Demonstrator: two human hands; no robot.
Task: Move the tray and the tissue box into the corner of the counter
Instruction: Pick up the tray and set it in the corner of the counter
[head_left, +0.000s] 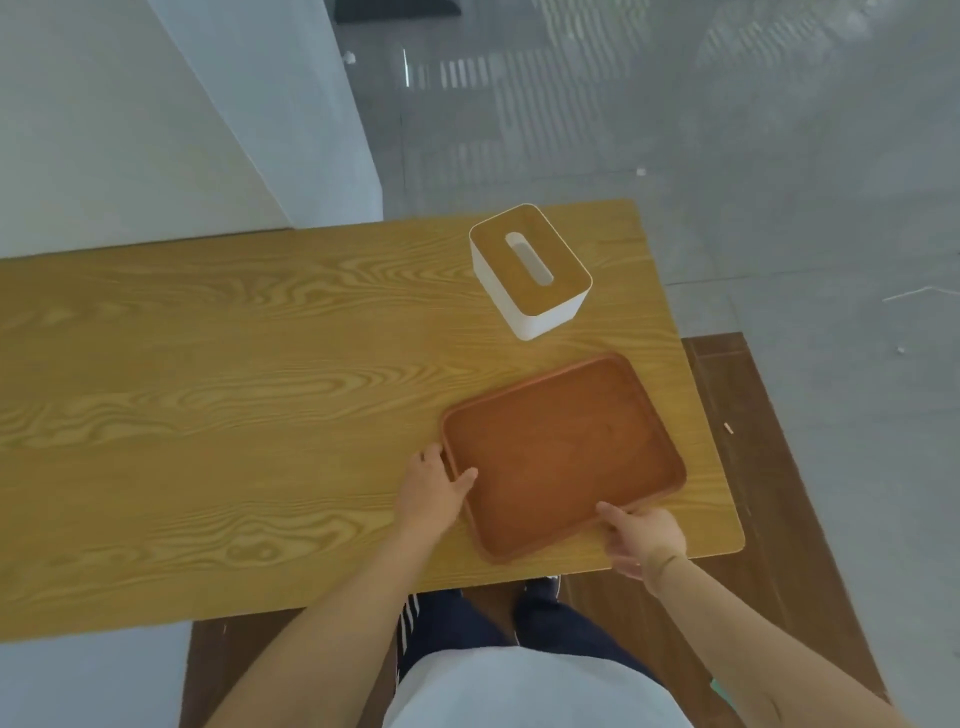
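Observation:
A reddish-brown wooden tray (563, 452), empty, lies flat near the right end of the wooden counter (234, 415), turned slightly askew. My left hand (434, 488) grips its left rim, thumb inside the tray. My right hand (641, 540) holds the near edge by the right corner, thumb resting on the rim. Beyond the tray stands a white tissue box (530, 270) with a wooden lid and an oval slot, close to the counter's far right corner; no hand touches it.
A white wall (130, 130) meets the counter's far edge on the left. The counter's right end (722, 467) drops off to a dark wooden step and grey floor. My legs and shoes (540, 592) stand right at the near edge.

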